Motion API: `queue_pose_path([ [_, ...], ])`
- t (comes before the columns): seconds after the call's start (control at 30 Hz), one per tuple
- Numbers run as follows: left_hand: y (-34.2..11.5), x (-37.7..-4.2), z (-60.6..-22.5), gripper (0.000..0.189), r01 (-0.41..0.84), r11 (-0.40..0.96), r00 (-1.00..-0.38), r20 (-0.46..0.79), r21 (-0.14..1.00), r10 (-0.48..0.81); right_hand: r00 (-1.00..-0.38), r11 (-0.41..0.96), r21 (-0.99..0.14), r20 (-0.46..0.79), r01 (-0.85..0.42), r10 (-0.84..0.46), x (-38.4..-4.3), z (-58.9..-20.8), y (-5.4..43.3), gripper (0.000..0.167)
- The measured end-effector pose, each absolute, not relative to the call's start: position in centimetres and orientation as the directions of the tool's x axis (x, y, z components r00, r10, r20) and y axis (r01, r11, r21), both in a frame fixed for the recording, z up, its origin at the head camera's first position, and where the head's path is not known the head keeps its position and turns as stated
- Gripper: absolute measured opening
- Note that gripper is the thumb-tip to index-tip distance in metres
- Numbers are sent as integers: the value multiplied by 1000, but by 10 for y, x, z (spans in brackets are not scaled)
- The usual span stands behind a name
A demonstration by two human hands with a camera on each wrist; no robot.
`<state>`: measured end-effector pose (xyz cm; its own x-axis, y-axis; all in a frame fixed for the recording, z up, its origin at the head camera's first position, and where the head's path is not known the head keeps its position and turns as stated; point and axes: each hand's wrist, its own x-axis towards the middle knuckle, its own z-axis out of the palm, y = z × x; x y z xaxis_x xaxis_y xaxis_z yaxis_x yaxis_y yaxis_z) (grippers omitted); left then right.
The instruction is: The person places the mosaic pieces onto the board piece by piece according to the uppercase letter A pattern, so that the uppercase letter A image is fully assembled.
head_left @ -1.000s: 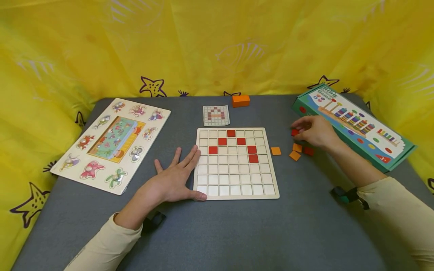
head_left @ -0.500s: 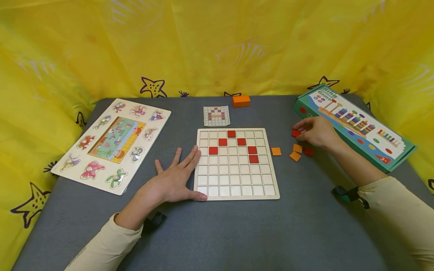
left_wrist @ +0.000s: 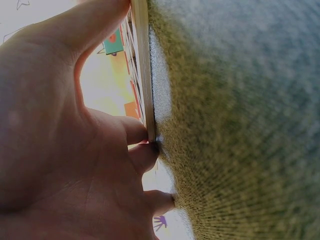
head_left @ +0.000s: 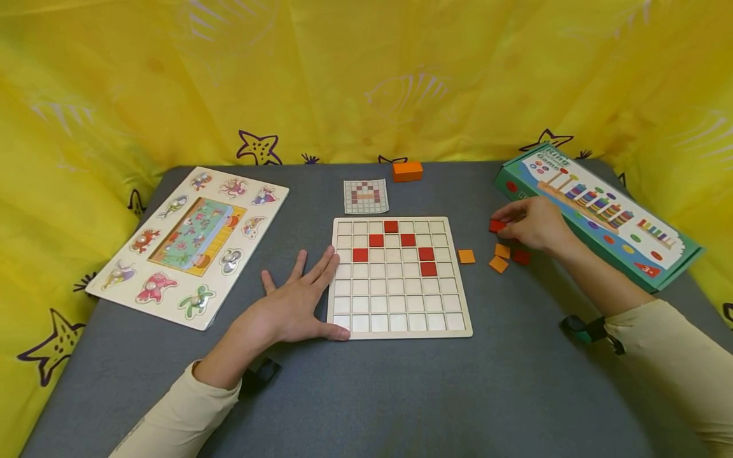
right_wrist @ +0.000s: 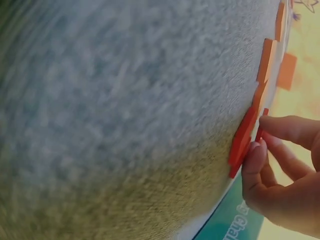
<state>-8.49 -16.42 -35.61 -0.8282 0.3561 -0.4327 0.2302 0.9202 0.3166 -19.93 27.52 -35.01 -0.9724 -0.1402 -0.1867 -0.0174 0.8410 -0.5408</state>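
Note:
A wooden grid board [head_left: 401, 334] with several red tiles [head_left: 428, 269] in its upper cells lies mid-table. My left hand [head_left: 292, 308] is spread along its left side, fingertips and thumb touching the edge. In the left wrist view, the thumb [left_wrist: 95, 22] meets the board's rim [left_wrist: 144, 75]. On the right, my right hand [head_left: 535, 222] pinches a red square tile [head_left: 497, 226] between thumb and fingers. Just in front of that hand lie orange tiles [head_left: 498, 264] and another red tile [head_left: 521, 257]. The right wrist view shows the pinched tile [right_wrist: 262, 126] tilted on edge.
A pattern card [head_left: 366, 196] lies behind the board, with an orange block [head_left: 407, 171] beside it. One orange tile [head_left: 466, 256] sits right of the board. A peg puzzle [head_left: 195, 245] is at left, a green game box [head_left: 598, 216] at right.
My right hand has shifted the pinched red tile very slightly to the left. The left hand and the board's tiles stay as they were.

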Motion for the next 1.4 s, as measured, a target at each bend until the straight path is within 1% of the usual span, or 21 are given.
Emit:
queue_pose_path([
  [0.13,-164,-84,-355,134,232,920,-828,-433,316,357,-971,830,-558,-182,-26,-153,-197,-346,270,37],
  [0.43,-165,-83,-356,134,231,919,-824,-437,320,360,-969,807,-589,-173,-42,-177,-189,-342,253,31],
  [0.83,-165,-83,-354,133,240,917,-829,-425,320,365,-953,787,-611,-177,-88,-244,-182,-331,230,31],
  [1.0,-165,-83,-355,133,239,917,-829,-424,319,364,-950,767,-637,-183,-81,-252,-178,-330,216,29],
  [1.4,-165,-84,-355,134,240,918,-829,-425,317,364,-939,741,-659,-156,-133,-307,-176,-336,194,28],
])
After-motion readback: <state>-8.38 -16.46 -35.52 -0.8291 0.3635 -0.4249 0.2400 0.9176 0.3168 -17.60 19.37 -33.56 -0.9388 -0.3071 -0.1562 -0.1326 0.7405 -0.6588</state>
